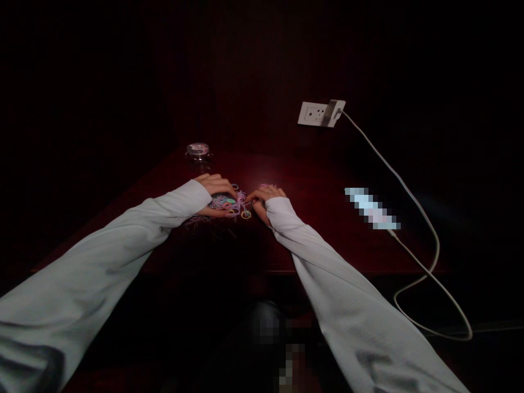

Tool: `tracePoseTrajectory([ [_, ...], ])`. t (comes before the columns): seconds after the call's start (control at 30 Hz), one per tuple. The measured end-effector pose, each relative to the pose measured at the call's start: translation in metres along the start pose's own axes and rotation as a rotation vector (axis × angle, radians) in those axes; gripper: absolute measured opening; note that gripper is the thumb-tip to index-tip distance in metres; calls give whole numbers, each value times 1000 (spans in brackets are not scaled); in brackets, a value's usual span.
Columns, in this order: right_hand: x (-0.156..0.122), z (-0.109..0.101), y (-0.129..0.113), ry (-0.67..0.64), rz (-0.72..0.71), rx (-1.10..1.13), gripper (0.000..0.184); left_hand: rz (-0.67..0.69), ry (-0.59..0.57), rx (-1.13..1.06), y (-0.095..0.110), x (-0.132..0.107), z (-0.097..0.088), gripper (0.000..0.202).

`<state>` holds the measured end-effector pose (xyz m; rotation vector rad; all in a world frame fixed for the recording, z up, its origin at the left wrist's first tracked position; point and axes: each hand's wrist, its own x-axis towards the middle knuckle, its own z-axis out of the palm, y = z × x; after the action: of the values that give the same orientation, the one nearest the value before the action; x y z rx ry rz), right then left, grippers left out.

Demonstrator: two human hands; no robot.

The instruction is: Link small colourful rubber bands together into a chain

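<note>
On a dark red table (pixel 311 229) lies a small heap of coloured elastic bands (pixel 234 204), pink, purple, green and yellow. My left hand (pixel 216 191) is cupped around the left side of the heap, fingers curled over the bands. My right hand (pixel 266 197) rests at the heap's right edge with fingers curled, pinching at the bands; a ring shows on one finger. Both arms wear pale long sleeves.
A small clear jar with a pink lid (pixel 198 151) stands behind the hands. A phone (pixel 371 208) lies to the right, its white cable (pixel 426 229) running to a charger in a wall socket (pixel 321 113). The room is very dark.
</note>
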<state>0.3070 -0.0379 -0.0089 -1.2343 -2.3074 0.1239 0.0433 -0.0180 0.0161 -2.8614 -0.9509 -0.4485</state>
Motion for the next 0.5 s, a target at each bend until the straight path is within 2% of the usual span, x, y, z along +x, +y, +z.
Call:
tracePoseTrajectory([
  [0.27, -1, 2, 10, 13, 51, -55, 27, 3, 52, -4, 4, 1, -2, 39],
  [0.5, 1, 9, 18, 15, 118, -3, 19, 21, 79, 1, 5, 1, -1, 34],
])
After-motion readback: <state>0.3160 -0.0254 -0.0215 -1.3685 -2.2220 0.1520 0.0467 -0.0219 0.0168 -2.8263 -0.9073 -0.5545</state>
